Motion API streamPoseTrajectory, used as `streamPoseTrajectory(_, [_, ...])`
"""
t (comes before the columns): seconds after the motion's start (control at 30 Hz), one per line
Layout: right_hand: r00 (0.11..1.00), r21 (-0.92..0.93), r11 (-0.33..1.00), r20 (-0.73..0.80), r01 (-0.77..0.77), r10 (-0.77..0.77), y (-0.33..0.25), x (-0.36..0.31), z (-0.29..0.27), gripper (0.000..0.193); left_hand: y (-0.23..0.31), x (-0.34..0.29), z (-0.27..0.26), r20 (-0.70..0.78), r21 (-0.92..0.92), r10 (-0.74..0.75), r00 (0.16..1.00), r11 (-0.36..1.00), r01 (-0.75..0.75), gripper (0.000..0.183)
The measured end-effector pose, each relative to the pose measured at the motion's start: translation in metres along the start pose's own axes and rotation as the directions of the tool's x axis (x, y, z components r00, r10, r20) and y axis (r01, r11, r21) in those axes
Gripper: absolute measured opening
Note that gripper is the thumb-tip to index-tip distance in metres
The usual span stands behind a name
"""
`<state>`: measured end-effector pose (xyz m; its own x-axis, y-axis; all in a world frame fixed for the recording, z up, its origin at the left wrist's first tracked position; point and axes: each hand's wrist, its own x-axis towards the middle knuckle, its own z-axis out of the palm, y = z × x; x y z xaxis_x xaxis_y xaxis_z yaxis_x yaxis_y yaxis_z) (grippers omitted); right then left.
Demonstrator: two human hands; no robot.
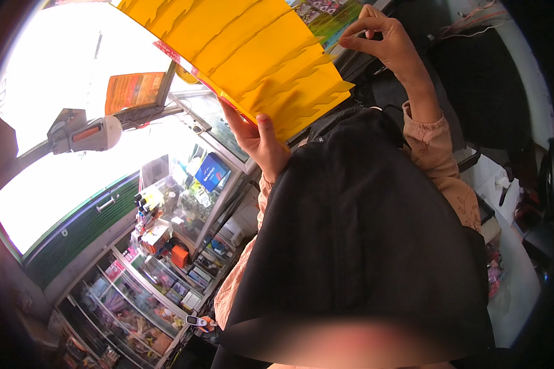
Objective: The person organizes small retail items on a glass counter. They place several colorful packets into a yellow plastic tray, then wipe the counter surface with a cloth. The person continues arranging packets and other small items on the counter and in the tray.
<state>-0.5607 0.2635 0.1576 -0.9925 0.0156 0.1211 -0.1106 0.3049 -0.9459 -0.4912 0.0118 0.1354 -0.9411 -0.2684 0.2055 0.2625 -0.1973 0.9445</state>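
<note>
A large yellow board (246, 55) fills the upper middle, covered with overlapping rows of jagged-edged yellow flaps. A red and white printed border runs along its left edge. Its lower corner is in my left hand (264, 144), with the thumb on the front and the other fingers partly hidden behind. Just off the board's right edge, my right hand (381, 43) is raised with thumb and index finger pinched together. Whatever lies in that pinch, if anything, is too small to make out. Both arms wear peach-coloured sleeves, and black cloth covers my front.
Glass display cases (129, 289) packed with small goods stand at the lower left. A blue box (212, 172) rests on the counter, near an orange box (179, 256). A handheld phone-like device (196, 321) lies lower down. Behind the right arm is a black chair (480, 86).
</note>
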Motion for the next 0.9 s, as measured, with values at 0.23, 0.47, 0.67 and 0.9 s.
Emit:
streamPoseTrajectory(0.23, [0.998, -0.042, 0.999, 0.049, 0.032, -0.030, 0.009, -0.001, 0.005, 0.016, 0.000, 0.001, 0.001, -0.021, -0.043, -0.012, 1.000, 0.999, 0.011, 0.074])
streamPoseTrajectory(0.47, [0.989, 0.026, 0.990, 0.026, 0.142, -0.142, 0.027, 0.001, 0.007, 0.020, 0.004, 0.002, 0.000, -0.035, -0.034, -0.011, 0.999, 0.999, 0.010, 0.073])
streamPoseTrajectory(0.67, [0.998, 0.157, 0.986, -0.019, 0.059, -0.057, 0.021, -0.005, 0.005, 0.023, 0.005, 0.001, -0.001, -0.018, -0.065, -0.036, 0.999, 0.997, 0.035, 0.073])
streamPoseTrajectory(0.9, [0.999, 0.165, 0.986, -0.033, 0.012, -0.007, -0.011, -0.004, 0.007, 0.021, 0.005, 0.003, -0.002, -0.020, -0.074, -0.018, 1.000, 0.997, 0.016, 0.074])
